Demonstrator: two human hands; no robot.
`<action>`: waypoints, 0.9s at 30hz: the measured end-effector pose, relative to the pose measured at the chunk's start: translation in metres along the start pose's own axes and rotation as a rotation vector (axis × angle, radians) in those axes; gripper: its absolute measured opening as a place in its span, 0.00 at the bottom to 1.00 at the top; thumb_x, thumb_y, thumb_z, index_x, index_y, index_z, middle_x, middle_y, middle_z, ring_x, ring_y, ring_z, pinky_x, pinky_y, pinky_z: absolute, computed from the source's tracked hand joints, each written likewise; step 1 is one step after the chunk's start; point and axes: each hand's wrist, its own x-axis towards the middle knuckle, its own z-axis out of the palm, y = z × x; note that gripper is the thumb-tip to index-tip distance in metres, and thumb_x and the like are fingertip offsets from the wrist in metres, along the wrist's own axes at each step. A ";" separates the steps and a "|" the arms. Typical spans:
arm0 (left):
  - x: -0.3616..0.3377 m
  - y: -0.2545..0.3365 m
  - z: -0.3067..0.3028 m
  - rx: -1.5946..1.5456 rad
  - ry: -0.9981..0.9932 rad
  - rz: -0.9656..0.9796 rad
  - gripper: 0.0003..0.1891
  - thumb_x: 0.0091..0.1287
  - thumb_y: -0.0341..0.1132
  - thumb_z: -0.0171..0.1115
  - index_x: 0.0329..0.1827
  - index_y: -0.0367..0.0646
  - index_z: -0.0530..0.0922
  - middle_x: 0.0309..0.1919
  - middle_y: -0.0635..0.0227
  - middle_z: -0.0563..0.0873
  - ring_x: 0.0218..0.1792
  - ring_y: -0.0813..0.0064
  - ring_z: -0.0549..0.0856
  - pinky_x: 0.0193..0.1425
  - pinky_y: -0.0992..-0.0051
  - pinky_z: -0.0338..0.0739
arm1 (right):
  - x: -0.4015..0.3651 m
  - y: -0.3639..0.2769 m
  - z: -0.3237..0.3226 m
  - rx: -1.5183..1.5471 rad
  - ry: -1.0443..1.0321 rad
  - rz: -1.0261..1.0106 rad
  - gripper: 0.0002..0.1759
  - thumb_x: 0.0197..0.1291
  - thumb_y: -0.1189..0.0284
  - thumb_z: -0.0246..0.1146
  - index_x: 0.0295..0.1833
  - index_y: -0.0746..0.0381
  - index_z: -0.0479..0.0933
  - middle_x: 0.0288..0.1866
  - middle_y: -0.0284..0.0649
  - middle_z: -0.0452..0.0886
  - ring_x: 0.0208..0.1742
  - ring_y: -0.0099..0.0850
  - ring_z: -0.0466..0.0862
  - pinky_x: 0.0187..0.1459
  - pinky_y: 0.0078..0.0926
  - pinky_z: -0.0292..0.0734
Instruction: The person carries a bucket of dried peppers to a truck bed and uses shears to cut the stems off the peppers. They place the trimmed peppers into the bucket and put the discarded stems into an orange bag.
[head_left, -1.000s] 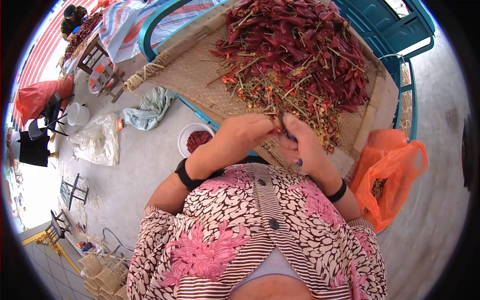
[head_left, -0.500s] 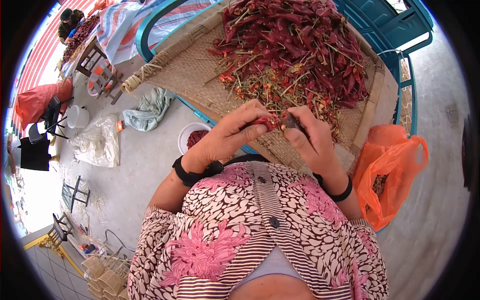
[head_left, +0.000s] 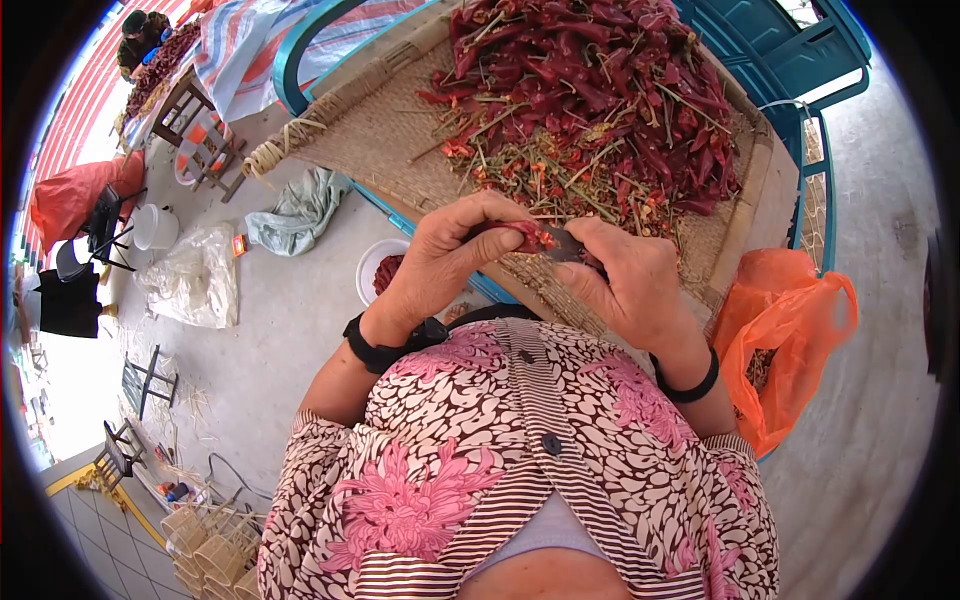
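Note:
My left hand [head_left: 455, 250] pinches a dried red chili pepper [head_left: 532, 237] between thumb and fingers, its torn end pointing right. Closed around a small dark flat blade [head_left: 568, 245], my right hand [head_left: 630, 280] has the tool right at the pepper's open end. Most of the blade is hidden by the fingers. Both hands are over the near edge of a woven tray [head_left: 350, 140]. On the tray lies a heap of dried red chili peppers [head_left: 600, 80], with loose stems and seeds [head_left: 560, 180] along its near side.
An orange plastic bag [head_left: 780, 330] hangs at the right. Left of the tray, a white bowl [head_left: 368, 272] holds red peppers. A green cloth sack [head_left: 300, 215], a clear plastic bag [head_left: 195, 280] and stools lie about the floor. Another person [head_left: 142, 45] is at the far left.
The right hand has turned, its back now more toward me, and the blade has moved left against the pepper's end. The left hand has shifted slightly left, still holding the pepper.

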 end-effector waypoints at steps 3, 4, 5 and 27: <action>0.000 0.005 0.001 -0.005 -0.032 -0.007 0.07 0.69 0.29 0.59 0.46 0.36 0.79 0.43 0.67 0.82 0.47 0.77 0.79 0.56 0.76 0.71 | 0.001 0.000 -0.001 0.011 -0.045 0.008 0.20 0.61 0.57 0.63 0.49 0.62 0.76 0.34 0.42 0.82 0.28 0.39 0.83 0.26 0.33 0.74; 0.000 0.001 0.001 -0.038 -0.041 0.002 0.07 0.70 0.29 0.59 0.46 0.36 0.79 0.43 0.68 0.82 0.46 0.78 0.79 0.55 0.77 0.71 | 0.002 0.000 0.000 0.008 -0.040 0.003 0.20 0.61 0.57 0.63 0.49 0.62 0.77 0.34 0.42 0.82 0.28 0.39 0.83 0.26 0.32 0.74; 0.001 -0.001 0.002 -0.071 -0.050 0.011 0.07 0.70 0.29 0.59 0.46 0.36 0.79 0.42 0.68 0.82 0.46 0.78 0.79 0.54 0.77 0.72 | 0.002 0.000 0.001 0.005 -0.034 -0.002 0.19 0.61 0.58 0.63 0.49 0.61 0.77 0.34 0.42 0.82 0.28 0.39 0.83 0.26 0.32 0.74; 0.002 -0.015 -0.002 -0.351 -0.139 -0.129 0.11 0.71 0.38 0.60 0.48 0.39 0.77 0.40 0.66 0.83 0.42 0.76 0.81 0.49 0.75 0.75 | -0.017 0.010 0.029 2.204 -0.602 0.701 0.23 0.72 0.51 0.49 0.43 0.61 0.72 0.17 0.24 0.60 0.14 0.12 0.56 0.17 0.14 0.48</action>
